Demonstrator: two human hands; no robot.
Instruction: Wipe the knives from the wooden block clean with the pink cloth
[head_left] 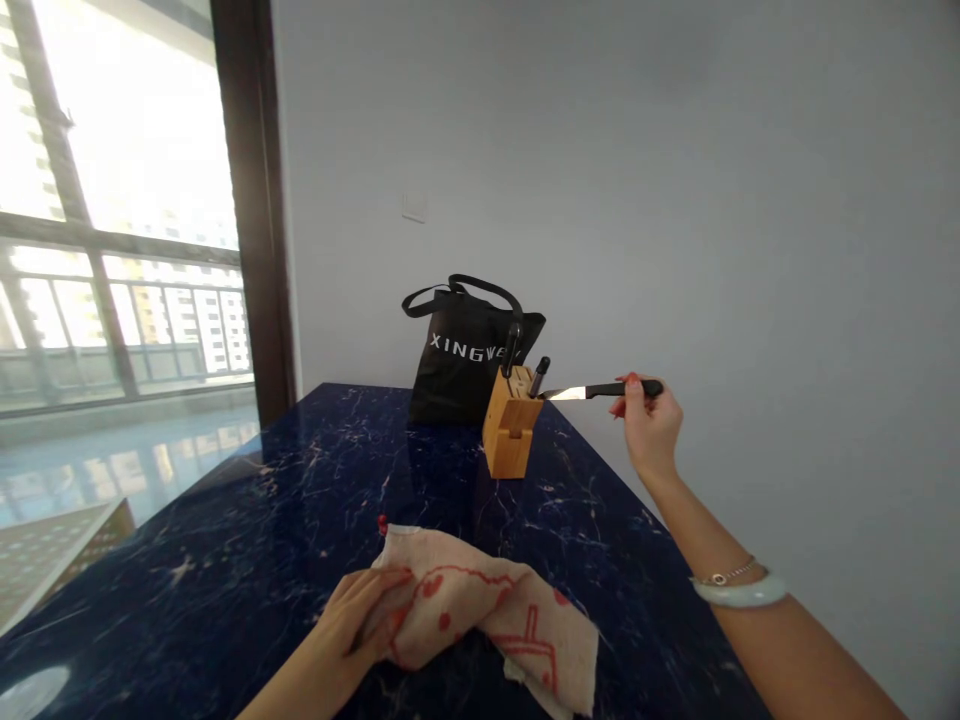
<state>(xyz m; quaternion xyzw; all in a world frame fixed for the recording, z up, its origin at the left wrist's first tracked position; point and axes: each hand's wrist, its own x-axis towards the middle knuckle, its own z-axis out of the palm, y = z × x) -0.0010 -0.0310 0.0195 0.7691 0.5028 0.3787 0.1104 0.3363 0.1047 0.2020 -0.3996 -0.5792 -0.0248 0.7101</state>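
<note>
My right hand (649, 425) is closed round the black handle of a knife (606, 391). Its blade points left, level, with the tip at the upper right edge of a wooden knife block (510, 440); whether the tip touches the block I cannot tell. Two more black-handled pieces stand in the block's top, one of them with a silvery collar (538, 378). Near the front of the table, my left hand (360, 620) grips the left end of a crumpled beige cloth (487, 610) with red patterns. The rest of that cloth lies spread to the right.
Behind the block a black tote bag (457, 370) with white letters stands near the wall. The dark blue marbled table (300, 500) narrows toward the wall. At the left are a glass door and a perforated light surface (60, 560).
</note>
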